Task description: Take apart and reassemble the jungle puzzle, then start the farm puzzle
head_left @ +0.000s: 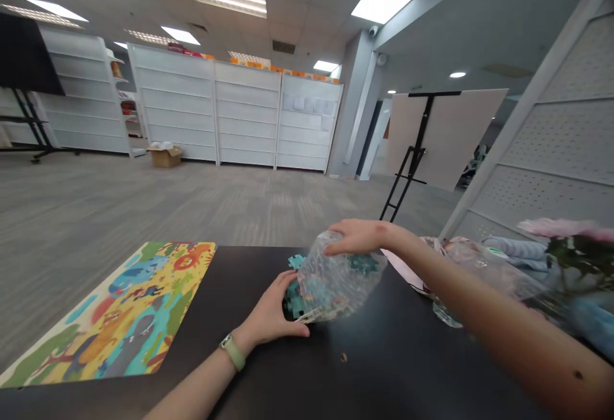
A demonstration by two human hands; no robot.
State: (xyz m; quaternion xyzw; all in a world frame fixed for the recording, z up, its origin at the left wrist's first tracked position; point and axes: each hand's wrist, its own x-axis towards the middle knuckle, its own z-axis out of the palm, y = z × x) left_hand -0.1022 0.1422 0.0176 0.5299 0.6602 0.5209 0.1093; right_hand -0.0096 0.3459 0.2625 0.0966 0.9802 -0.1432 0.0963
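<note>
A clear, crinkled plastic bag point(330, 286) with teal and other coloured jigsaw pieces in it lies tilted on its side over the dark table. From above, my right hand point(359, 236) grips the top of the bag, fingers bent over its far side. My left hand point(273, 311), with a pale green watch band at the wrist, curls around the bag's mouth, thumb below and fingers above. Teal jigsaw pieces point(295, 302) show at that mouth between thumb and fingers. One teal piece point(296, 261) sticks out just beyond my left fingertips.
A colourful animal picture board point(139, 311) lies on the table point(384, 369) at left. A small brown bit point(344, 357) rests near the front. At right are a glass point(446, 314), clear plastic wrapping point(494, 273) and pink flowers point(566, 228). An easel point(415, 151) stands beyond.
</note>
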